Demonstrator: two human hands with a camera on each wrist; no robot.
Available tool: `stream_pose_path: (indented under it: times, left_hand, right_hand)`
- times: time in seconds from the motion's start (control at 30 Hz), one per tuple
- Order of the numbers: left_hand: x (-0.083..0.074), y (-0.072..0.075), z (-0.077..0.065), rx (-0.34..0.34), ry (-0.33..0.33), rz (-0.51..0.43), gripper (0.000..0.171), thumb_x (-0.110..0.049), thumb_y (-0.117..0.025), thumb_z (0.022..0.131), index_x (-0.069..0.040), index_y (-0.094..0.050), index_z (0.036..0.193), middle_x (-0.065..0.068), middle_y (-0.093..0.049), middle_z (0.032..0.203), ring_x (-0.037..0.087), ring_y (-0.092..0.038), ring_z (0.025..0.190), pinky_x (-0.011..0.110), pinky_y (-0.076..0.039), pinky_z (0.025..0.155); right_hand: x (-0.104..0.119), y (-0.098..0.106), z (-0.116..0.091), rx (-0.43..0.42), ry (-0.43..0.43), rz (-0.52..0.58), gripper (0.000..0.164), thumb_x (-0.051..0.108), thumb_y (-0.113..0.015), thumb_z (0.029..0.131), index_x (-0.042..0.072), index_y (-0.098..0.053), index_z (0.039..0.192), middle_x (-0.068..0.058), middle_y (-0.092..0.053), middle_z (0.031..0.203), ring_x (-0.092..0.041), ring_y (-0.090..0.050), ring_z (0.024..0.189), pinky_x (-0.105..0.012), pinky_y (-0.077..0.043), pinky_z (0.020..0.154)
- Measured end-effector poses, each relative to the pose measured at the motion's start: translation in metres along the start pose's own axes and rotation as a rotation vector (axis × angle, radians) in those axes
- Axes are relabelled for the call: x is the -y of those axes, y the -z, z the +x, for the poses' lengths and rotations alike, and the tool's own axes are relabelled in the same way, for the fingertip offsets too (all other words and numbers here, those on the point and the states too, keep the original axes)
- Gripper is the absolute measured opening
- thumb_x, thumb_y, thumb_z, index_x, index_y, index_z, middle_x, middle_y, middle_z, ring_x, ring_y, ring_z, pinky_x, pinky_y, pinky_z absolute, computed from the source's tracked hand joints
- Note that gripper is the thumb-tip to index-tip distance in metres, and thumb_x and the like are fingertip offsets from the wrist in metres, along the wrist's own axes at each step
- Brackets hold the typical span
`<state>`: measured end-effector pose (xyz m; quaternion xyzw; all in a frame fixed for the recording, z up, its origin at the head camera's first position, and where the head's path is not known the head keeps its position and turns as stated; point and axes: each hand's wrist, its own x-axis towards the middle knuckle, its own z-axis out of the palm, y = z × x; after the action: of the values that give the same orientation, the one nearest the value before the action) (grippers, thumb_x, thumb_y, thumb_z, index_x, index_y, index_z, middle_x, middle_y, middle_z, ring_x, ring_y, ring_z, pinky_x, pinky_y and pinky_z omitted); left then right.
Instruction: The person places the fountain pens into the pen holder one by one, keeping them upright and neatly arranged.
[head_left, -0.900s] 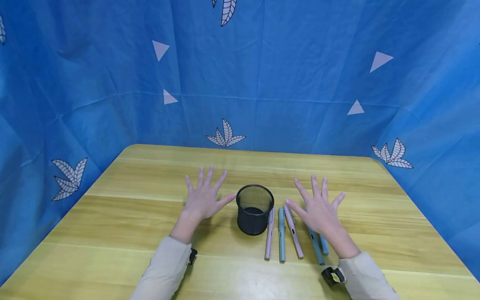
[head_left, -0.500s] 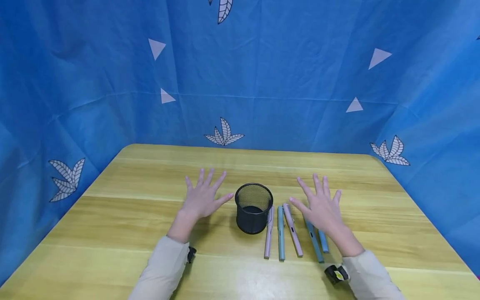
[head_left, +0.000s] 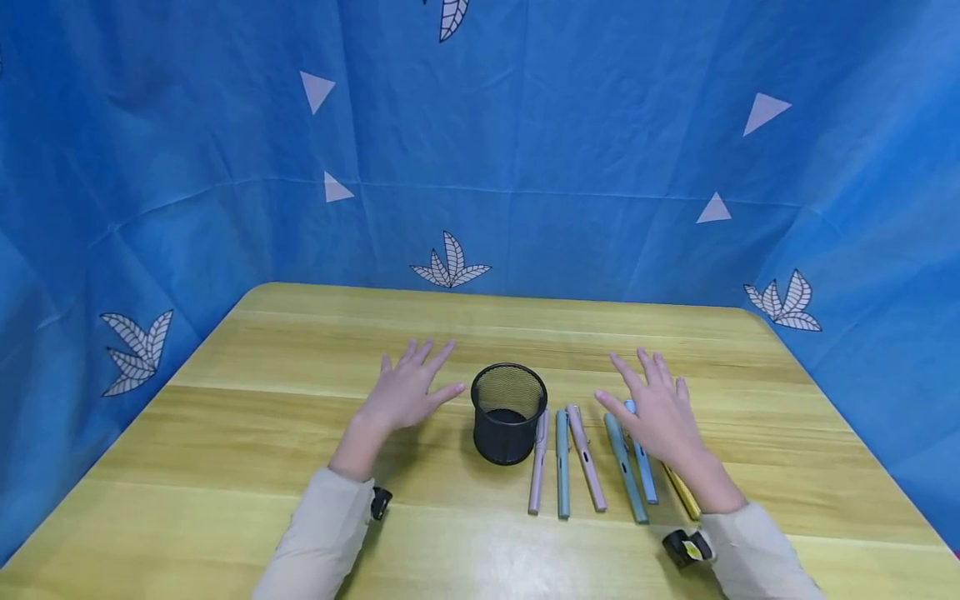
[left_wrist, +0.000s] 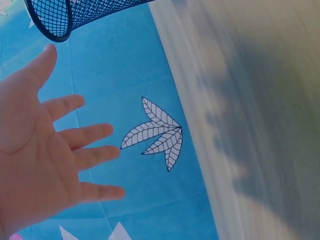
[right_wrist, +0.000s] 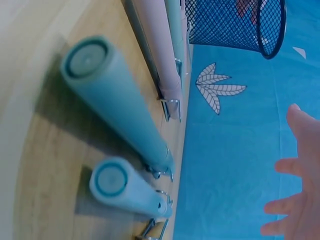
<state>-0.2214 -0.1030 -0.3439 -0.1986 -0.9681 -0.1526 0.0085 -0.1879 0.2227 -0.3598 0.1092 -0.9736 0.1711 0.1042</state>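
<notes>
While empty, left fingers [head_left: 439, 358] fan-wide beside round black mesh cup [head_left: 504, 438], right fingers [head_left: 627, 373] likewise above slender pens [head_left: 628, 475]

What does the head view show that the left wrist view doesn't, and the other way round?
Only the head view shows the right hand, the six pens and the sleeves. Only the left wrist view shows the palm of the left hand. Both show that hand, the cup, the table and the blue cloth.

Beyond the fingers [left_wrist: 87, 136], blue cloth [head_left: 622, 125] is leaf-patterned. The cup [head_left: 506, 439] is coloured black, pens [head_left: 563, 467] lilac, teal, blue and gold.
</notes>
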Motion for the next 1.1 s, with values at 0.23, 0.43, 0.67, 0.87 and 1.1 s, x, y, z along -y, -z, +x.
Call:
stream_pose_path:
  times: [0.23,0.43,0.67,0.87,1.1]
  left_hand:
    - [-0.001,0.002,-0.001,-0.004,-0.026,-0.059,0.065,-0.05,-0.044,0.089,-0.013,-0.031,0.14,0.015,-0.033,0.139,0.034,-0.027,0.127,0.061,-0.011,0.099]
    - [-0.001,-0.001,0.003,0.009,-0.074,-0.162,0.059,-0.042,-0.049,0.09,-0.005,-0.04,0.134,0.013,-0.042,0.134,0.029,-0.037,0.123,0.045,-0.026,0.102]
    - [-0.003,-0.004,0.006,0.038,-0.086,-0.283,0.051,-0.035,-0.051,0.091,-0.004,-0.045,0.131,0.012,-0.048,0.128,0.025,-0.046,0.116,0.039,-0.036,0.097]
    - [-0.006,-0.001,0.006,0.04,-0.114,-0.353,0.046,-0.03,-0.052,0.091,-0.002,-0.049,0.127,0.012,-0.06,0.109,0.023,-0.056,0.099,0.037,-0.046,0.084]
    - [-0.008,-0.001,0.008,0.022,-0.143,-0.387,0.045,-0.031,-0.054,0.09,-0.001,-0.052,0.123,0.004,-0.065,0.091,0.014,-0.059,0.082,0.029,-0.048,0.073]
  right_hand:
    - [-0.007,0.001,-0.006,-0.018,0.034,0.023,0.064,0.046,-0.045,0.091,0.003,-0.034,0.137,-0.03,-0.021,0.138,-0.046,-0.013,0.127,-0.066,-0.014,0.094]
    - [-0.016,0.001,-0.011,-0.036,0.048,0.058,0.06,0.04,-0.047,0.091,0.0,-0.037,0.135,-0.031,-0.026,0.135,-0.049,-0.024,0.12,-0.065,-0.024,0.09]
    - [-0.026,0.004,-0.016,-0.047,0.015,0.141,0.057,0.037,-0.048,0.092,-0.003,-0.039,0.132,-0.031,-0.031,0.132,-0.048,-0.029,0.118,-0.064,-0.029,0.087]
    - [-0.034,0.004,-0.018,-0.043,0.012,0.165,0.057,0.036,-0.048,0.092,-0.004,-0.039,0.131,-0.028,-0.036,0.128,-0.047,-0.032,0.116,-0.062,-0.03,0.089]
    - [-0.039,0.005,-0.021,-0.054,0.017,0.171,0.054,0.034,-0.049,0.092,-0.004,-0.041,0.129,-0.025,-0.045,0.12,-0.04,-0.047,0.101,-0.054,-0.042,0.076]
